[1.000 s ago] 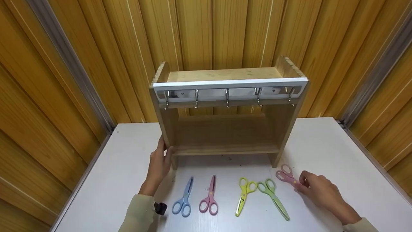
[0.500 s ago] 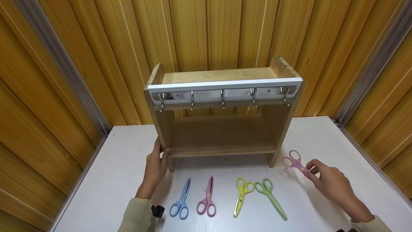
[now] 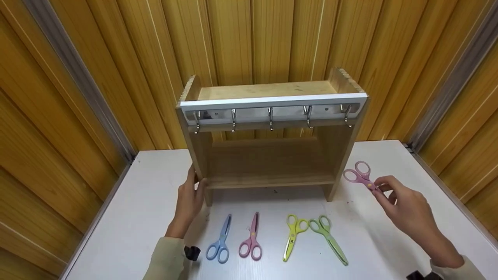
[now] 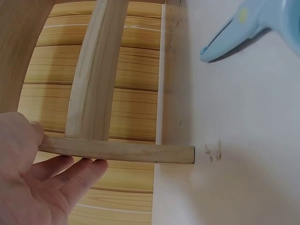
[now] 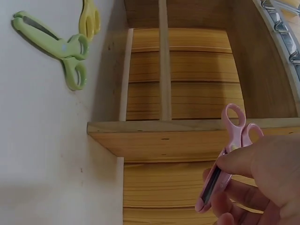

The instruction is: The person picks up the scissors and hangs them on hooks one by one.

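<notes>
Your right hand (image 3: pixel 408 206) pinches one pair of pink scissors (image 3: pixel 363 178) between thumb and fingers at the blade end, well away from the loops. That grip leaves both rings bare and pointing toward the wooden rack (image 3: pixel 272 159) — probably a handy hold if you want the loops unobstructed. The pair is up off the bench (image 3: pixel 155 171), just beside the rack's right side panel and lower than the metal hooks (image 3: pixel 271 116) along its front rail.

Your left hand (image 3: pixel 188 198) clasps the left side panel low down, thumb on the inner side and fingers along the outer side. You seem to be steadying the frame, since a light wooden stand like this might slide if knocked.

Four more pairs lie flat in front of the rack, in a loose row that looks spaced for easy picking. The blue scissors (image 3: pixel 222 239) and the lying pink scissors (image 3: pixel 253 235) have their loops toward you; the yellow scissors (image 3: pixel 292 234) and the green scissors (image 3: pixel 326 234) are turned the other way, loops toward the rack. Those last two sit with their rings side by side — you can't tell here whether they touch.
</notes>
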